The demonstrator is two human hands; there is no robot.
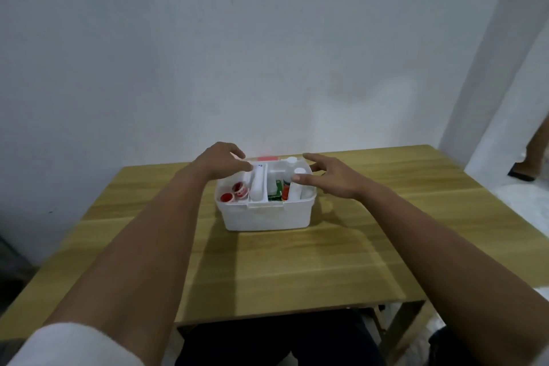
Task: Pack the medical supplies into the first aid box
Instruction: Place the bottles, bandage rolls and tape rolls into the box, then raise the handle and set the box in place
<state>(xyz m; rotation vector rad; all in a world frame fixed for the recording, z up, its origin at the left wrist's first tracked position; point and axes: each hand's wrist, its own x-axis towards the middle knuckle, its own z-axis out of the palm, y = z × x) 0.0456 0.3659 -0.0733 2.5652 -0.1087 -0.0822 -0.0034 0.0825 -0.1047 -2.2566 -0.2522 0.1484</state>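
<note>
White, translucent plastic first aid box [267, 218] with rounded corners, lid off, standing on the light wood-grain table [297, 270], nearer the far edge than the near one and about midway between the left and right edges. Left hand [221, 160] over the box's far left corner, fingers loosely curled and spread, fingertips at the rim; holding nothing visible. Right hand [329, 177] over the box's right side, open, fingers spread and stretched toward the far right corner, thumb tip touching or just above a white bottle cap [299, 171]; gripping nothing.

Inside, a white insert tray with a raised central handle [258, 184] running front to back, splitting the box into left and right compartments. Left compartment: small round red-capped containers [234, 192], glossy. Right compartment: a green carton [275, 190] standing upright, a thin red-and-white item beside it, too small to tell, and white plastic bottles [292, 162] upright toward the far side. A flat pink-red object [266, 159] just behind the box near the table's far edge, blurred.

Smooth matte table surface, planked grain pattern. Pale painted wall [267, 53] behind, marked with dark streaks near the top. White sleeve [71, 345] on the left arm.
</note>
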